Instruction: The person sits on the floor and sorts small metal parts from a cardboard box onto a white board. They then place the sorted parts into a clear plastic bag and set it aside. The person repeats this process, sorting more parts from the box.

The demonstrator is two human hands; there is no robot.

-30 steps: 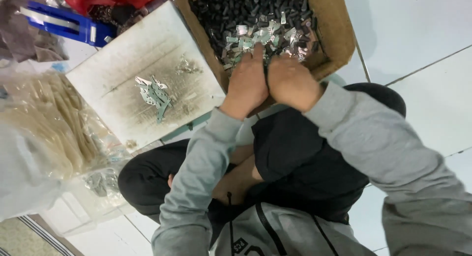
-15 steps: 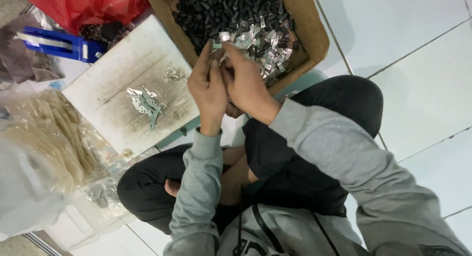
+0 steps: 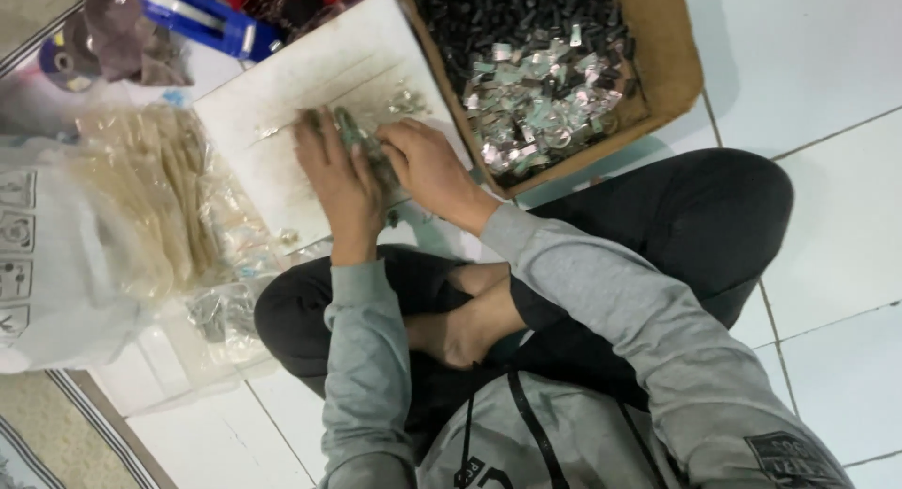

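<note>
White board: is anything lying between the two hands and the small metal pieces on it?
Nothing visible does. The left hand and right hand already rest on the white board, closed around the little heap of metal pieces between them. The cardboard box of parts sits apart, beside the right hand.
</note>
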